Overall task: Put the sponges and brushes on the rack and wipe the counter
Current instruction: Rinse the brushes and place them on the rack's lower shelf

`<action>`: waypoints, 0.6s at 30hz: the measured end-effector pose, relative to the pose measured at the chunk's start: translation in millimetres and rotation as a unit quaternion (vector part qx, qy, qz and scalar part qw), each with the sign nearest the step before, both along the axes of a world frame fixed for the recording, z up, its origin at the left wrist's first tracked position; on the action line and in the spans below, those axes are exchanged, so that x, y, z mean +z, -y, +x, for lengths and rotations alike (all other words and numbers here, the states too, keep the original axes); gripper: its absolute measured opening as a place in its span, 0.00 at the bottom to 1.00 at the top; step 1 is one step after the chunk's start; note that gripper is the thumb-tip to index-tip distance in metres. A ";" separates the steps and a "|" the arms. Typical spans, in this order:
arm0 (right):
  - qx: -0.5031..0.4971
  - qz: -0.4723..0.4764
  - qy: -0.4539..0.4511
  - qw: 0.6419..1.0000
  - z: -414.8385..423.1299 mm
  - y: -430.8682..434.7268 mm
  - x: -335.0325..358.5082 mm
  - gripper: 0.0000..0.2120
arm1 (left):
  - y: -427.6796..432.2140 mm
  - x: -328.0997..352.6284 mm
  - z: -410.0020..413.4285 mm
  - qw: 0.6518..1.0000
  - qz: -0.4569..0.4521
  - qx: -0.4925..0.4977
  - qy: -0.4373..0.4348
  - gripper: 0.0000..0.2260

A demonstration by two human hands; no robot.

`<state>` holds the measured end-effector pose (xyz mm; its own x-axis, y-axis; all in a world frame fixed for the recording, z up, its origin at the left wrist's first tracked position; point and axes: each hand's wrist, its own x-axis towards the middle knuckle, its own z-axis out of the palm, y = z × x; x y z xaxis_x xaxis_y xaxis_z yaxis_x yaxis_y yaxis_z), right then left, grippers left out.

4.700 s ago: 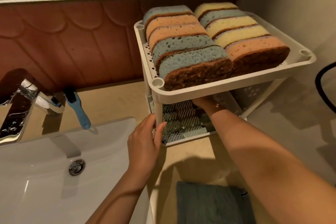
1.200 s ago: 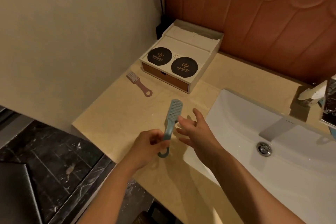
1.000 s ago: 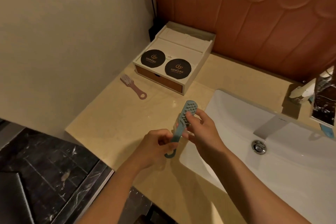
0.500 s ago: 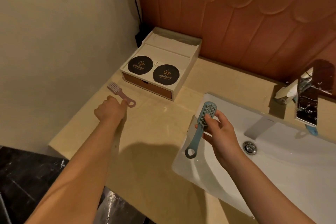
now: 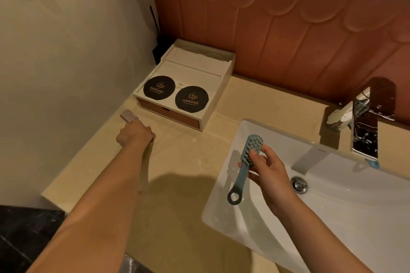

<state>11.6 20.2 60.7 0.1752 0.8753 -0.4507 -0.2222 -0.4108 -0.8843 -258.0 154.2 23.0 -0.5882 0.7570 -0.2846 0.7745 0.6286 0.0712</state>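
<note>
Two hands, two brushes at the sink

The right hand grips the blue brush by its bristled head, holding it over the left part of the white sink with the ringed handle end pointing down. The left hand reaches across the beige worktop and is curled closed over the pink brush, whose bristled head sticks out past the knuckles; the handle is hidden under the hand. Just beyond it stands a white box with two black round discs on top, against the wall. A tap stands behind the sink
</note>
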 end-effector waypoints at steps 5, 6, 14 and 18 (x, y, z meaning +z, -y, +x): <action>0.000 0.004 -0.004 1.000 2.2 -2.2 -0.6 0.09 | -0.5 5.3 0.3 0.999 -0.033 0.020 0.024 0.15; 0.000 0.005 -0.004 1.000 2.7 -2.2 -0.8 0.09 | 0.2 5.5 -0.2 0.999 -0.038 0.023 0.031 0.15; 0.004 0.002 0.012 1.000 9.5 3.6 -5.6 0.13 | 20.2 3.3 -9.7 0.991 0.017 0.028 0.127 0.14; -0.002 -0.002 0.002 1.000 15.0 10.5 -7.8 0.12 | 49.1 16.1 -0.9 0.929 0.112 0.064 0.347 0.13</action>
<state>26.6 9.6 52.9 0.1798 0.8727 -0.4539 -0.2209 -0.4138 -0.8831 -258.9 105.1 39.1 -0.4100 0.7798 -0.4730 0.4131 0.6212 0.6660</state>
